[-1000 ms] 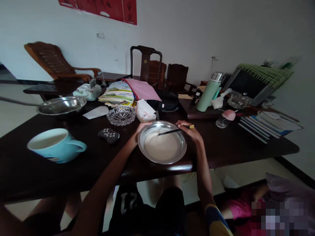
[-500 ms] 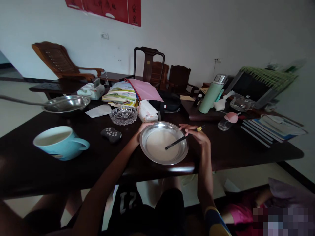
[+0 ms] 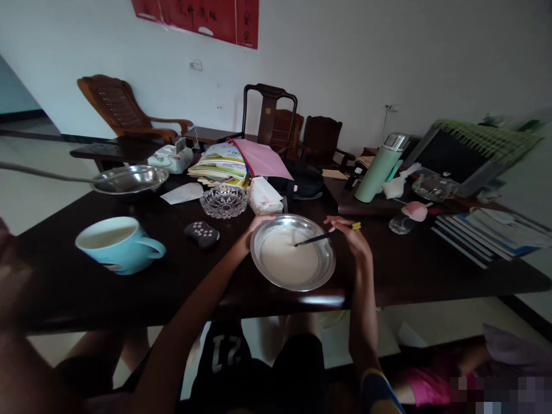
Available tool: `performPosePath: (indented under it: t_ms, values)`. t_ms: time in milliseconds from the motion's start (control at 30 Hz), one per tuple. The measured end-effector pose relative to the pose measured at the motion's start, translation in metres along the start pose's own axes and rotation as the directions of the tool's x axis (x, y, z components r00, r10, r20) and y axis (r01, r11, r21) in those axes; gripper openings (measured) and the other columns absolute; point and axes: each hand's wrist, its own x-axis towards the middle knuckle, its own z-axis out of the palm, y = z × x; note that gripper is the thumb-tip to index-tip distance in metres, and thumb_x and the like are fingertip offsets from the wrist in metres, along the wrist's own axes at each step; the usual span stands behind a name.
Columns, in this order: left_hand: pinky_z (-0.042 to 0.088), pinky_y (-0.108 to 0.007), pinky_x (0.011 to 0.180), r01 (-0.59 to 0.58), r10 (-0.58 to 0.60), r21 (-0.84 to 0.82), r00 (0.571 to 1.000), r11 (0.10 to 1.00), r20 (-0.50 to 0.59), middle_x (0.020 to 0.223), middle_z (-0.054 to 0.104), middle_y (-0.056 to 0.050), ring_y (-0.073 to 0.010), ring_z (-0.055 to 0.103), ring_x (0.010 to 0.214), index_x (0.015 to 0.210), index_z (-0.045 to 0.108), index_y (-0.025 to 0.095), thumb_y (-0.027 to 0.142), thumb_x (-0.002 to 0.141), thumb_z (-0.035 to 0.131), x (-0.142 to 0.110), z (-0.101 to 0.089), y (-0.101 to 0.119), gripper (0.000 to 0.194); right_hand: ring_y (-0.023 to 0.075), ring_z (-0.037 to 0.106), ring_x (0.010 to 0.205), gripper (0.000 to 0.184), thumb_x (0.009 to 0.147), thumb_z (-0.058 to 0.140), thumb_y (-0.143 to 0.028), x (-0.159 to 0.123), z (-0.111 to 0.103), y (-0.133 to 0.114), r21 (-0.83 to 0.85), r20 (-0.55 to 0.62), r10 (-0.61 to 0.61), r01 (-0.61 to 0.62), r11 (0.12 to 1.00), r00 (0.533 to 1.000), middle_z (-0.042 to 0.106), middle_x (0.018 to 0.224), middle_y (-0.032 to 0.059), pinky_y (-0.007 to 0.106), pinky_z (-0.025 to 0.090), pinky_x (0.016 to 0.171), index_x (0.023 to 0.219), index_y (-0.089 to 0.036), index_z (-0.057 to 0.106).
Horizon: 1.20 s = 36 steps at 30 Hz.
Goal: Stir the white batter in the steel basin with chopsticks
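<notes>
Head view: nearest me, dark shorts [image 3: 259, 379] and bare knees sit below the front edge of a dark, glossy table [image 3: 172, 287]. A metal bowl [image 3: 293, 253] of pale liquid rests near that edge, between my hands. My left hand [image 3: 260, 222] grips its left rim, the forearm reaching up diagonally from lower left. On the right, my wrist is bent and the forearm rises steeply; my right hand [image 3: 350, 233] pinches dark chopsticks [image 3: 317, 238], which slant down leftward into the liquid.

Left of the bowl I see a blue mug [image 3: 118, 244] and a dark gamepad [image 3: 202, 234]; another person's blurred arm [image 3: 15, 282] enters at the left edge. Beyond are a glass dish [image 3: 223, 202], a tissue pack [image 3: 265, 196] and a second metal basin [image 3: 129, 180]. Books [image 3: 487, 238] and a pink-topped jar [image 3: 403, 222] lie to the right.

Farther back, papers [image 3: 219, 162] lie beside a pink folder [image 3: 265, 159], with a green thermos [image 3: 378, 172] tilted in my view and a screen [image 3: 457, 158] under green netting. Wooden chairs [image 3: 269, 115] stand before a pale wall [image 3: 336, 57] with a red banner [image 3: 198, 20].
</notes>
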Motion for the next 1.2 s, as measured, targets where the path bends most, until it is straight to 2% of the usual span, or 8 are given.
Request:
performPosePath:
  t_ms: [200, 267, 533, 667, 833, 967, 1100, 1200]
  values:
    - [0.048, -0.028, 0.065, -0.023, 0.023, 0.011, 0.999, 1.000, 0.035, 0.064, 0.068, -0.005, -0.0173, 0.060, 0.059, 0.070, 0.072, 0.012, 0.017, 0.076, 0.065, 0.003, -0.006, -0.002, 0.011, 0.0315, 0.057, 0.129, 0.041, 0.076, 0.074, -0.065, -0.008, 0.014, -0.014, -0.048, 0.310, -0.035, 0.053, 0.997, 0.950, 0.076, 0.106, 0.0057, 0.047, 0.033, 0.118, 0.064, -0.026, 0.076]
    - [0.048, -0.027, 0.065, -0.033, 0.032, 0.014, 0.999, 0.999, 0.042, 0.066, 0.069, -0.006, -0.0171, 0.060, 0.059, 0.072, 0.074, 0.011, 0.017, 0.076, 0.063, 0.004, -0.007, -0.003, 0.013, 0.0302, 0.053, 0.133, 0.039, 0.077, 0.074, -0.065, -0.008, 0.024, -0.016, -0.093, 0.337, -0.060, 0.097, 0.991, 0.940, 0.075, 0.112, 0.0059, 0.046, 0.031, 0.120, 0.068, -0.027, 0.077]
    - [0.048, -0.027, 0.066, -0.063, 0.062, 0.016, 0.997, 0.998, 0.053, 0.069, 0.070, -0.005, -0.0169, 0.062, 0.062, 0.076, 0.074, 0.012, 0.021, 0.072, 0.071, 0.007, -0.011, -0.006, 0.010, 0.0315, 0.055, 0.131, 0.039, 0.075, 0.074, -0.065, 0.002, 0.011, 0.000, -0.087, 0.010, -0.039, 0.040, 0.995, 0.999, 0.076, 0.106, 0.0058, 0.049, 0.030, 0.120, 0.066, -0.027, 0.076]
    - [0.048, -0.028, 0.067, -0.051, 0.050, 0.026, 0.997, 0.998, 0.061, 0.070, 0.070, -0.005, -0.0178, 0.062, 0.062, 0.076, 0.073, 0.013, 0.022, 0.072, 0.072, 0.007, -0.011, -0.006, 0.010, 0.0322, 0.056, 0.130, 0.043, 0.074, 0.074, -0.067, -0.003, 0.005, -0.006, -0.011, 0.094, -0.014, 0.015, 1.000, 0.995, 0.077, 0.104, 0.0046, 0.048, 0.030, 0.121, 0.057, -0.027, 0.074]
    - [0.046, -0.027, 0.066, -0.040, 0.039, 0.029, 0.999, 0.999, 0.026, 0.068, 0.069, -0.005, -0.0164, 0.059, 0.061, 0.074, 0.073, 0.012, 0.018, 0.075, 0.065, 0.002, -0.006, -0.002, 0.011, 0.0304, 0.051, 0.135, 0.042, 0.077, 0.072, -0.068, -0.008, 0.025, -0.017, -0.101, 0.294, -0.045, 0.078, 0.992, 0.955, 0.075, 0.114, 0.0054, 0.046, 0.031, 0.121, 0.068, -0.027, 0.078]
    - [0.047, -0.028, 0.067, -0.036, 0.036, 0.025, 0.999, 0.999, 0.007, 0.069, 0.069, -0.005, -0.0168, 0.060, 0.061, 0.078, 0.073, 0.012, 0.019, 0.074, 0.065, 0.004, -0.007, -0.004, 0.012, 0.0306, 0.054, 0.132, 0.045, 0.075, 0.071, -0.073, -0.002, 0.030, -0.011, -0.136, 0.206, -0.043, 0.072, 0.988, 0.978, 0.075, 0.110, 0.0057, 0.047, 0.032, 0.120, 0.070, -0.028, 0.078]
    - [0.047, -0.028, 0.067, -0.038, 0.038, 0.019, 0.999, 0.999, 0.004, 0.067, 0.068, -0.005, -0.0171, 0.060, 0.061, 0.075, 0.072, 0.012, 0.021, 0.072, 0.069, 0.008, -0.010, -0.006, 0.010, 0.0326, 0.056, 0.129, 0.048, 0.071, 0.072, -0.076, 0.002, 0.014, -0.003, -0.120, 0.052, -0.026, 0.032, 0.992, 0.998, 0.076, 0.105, 0.0061, 0.050, 0.032, 0.119, 0.068, -0.028, 0.078]
    - [0.046, -0.028, 0.063, -0.022, 0.021, 0.032, 0.999, 0.999, 0.027, 0.067, 0.069, -0.006, -0.0181, 0.060, 0.060, 0.074, 0.073, 0.011, 0.020, 0.073, 0.066, 0.007, -0.009, -0.004, 0.012, 0.0330, 0.057, 0.128, 0.047, 0.073, 0.072, -0.073, -0.001, 0.004, -0.005, -0.100, 0.071, -0.014, 0.021, 0.995, 0.997, 0.076, 0.104, 0.0063, 0.050, 0.032, 0.119, 0.064, -0.028, 0.078]
